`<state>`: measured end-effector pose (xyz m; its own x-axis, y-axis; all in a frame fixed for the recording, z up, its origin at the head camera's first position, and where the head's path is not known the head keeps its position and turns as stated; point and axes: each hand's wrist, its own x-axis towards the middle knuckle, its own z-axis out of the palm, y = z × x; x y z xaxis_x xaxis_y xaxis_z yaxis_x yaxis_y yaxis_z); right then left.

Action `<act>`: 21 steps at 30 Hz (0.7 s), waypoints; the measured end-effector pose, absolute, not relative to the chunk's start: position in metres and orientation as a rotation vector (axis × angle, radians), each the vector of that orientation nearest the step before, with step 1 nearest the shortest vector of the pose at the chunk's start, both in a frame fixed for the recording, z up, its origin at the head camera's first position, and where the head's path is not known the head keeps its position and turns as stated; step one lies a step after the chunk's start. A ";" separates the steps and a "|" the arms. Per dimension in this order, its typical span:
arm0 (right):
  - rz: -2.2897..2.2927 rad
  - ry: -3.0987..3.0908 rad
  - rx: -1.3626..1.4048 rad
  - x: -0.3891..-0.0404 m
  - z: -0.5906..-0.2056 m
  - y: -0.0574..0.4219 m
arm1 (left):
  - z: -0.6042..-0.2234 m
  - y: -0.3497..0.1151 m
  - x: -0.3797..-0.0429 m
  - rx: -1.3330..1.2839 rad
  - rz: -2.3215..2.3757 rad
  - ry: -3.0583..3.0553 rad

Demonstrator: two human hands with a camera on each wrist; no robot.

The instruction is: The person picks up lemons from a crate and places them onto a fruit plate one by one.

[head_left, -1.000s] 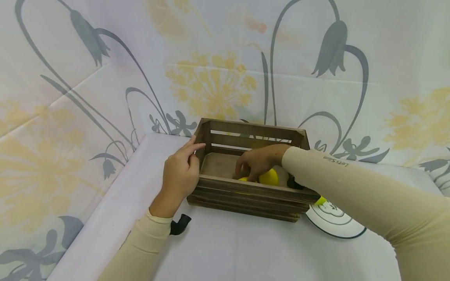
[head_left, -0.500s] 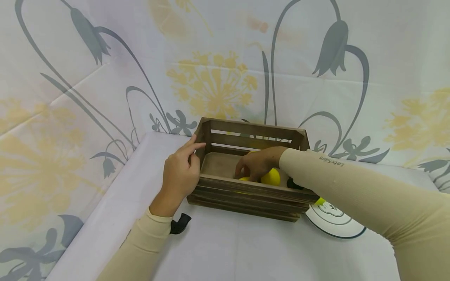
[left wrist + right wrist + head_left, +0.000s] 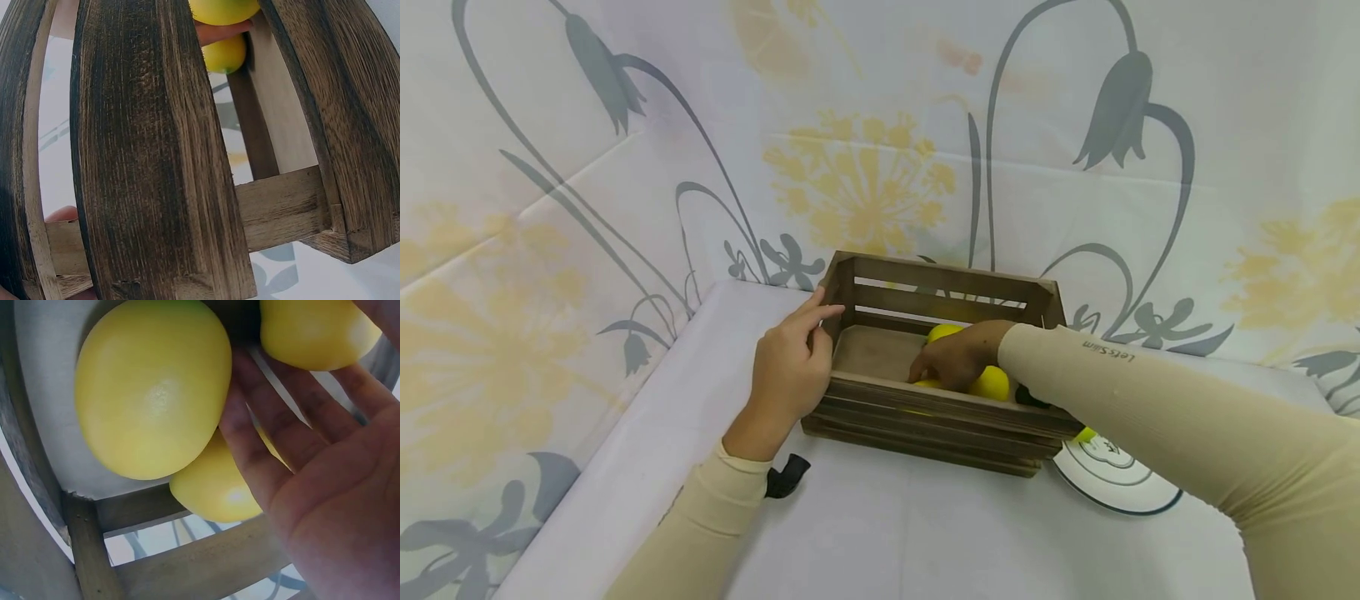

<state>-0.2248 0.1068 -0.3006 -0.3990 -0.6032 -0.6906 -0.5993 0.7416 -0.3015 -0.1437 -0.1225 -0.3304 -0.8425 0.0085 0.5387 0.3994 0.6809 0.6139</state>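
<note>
The left hand (image 3: pixel 790 358), fingers straight, rested against a wooden crate (image 3: pixel 925 432); the right hand (image 3: pixel 958 358), fingers parted, touched yellow fruits (image 3: pixel 153 394) inside.

The head view looks forward and down on the whole crate (image 3: pixel 940 442) from beyond its near edge. The left wrist view faces its slats (image 3: pixel 137 156) closely, near the left corner; the right wrist view looks closely inside. Both wrist views share yellow fruits (image 3: pixel 156 394).

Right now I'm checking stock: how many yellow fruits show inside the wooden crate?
3 in the wooden crate: the back fruit, the front-left fruit behind the near slats, and the front-right fruit. The right sleeve may hide more.
</note>
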 end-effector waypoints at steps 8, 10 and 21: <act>-0.024 2.108 -0.908 -0.226 -0.303 0.108 | -0.332 -0.122 -0.145 -0.318 -1.033 -2.387; -0.027 2.114 -0.903 -0.226 -0.303 0.108 | -0.332 -0.122 -0.145 -0.320 -1.033 -2.386; -0.011 2.204 -0.859 -0.229 -0.302 0.106 | -0.331 -0.123 -0.145 -0.323 -1.029 -2.380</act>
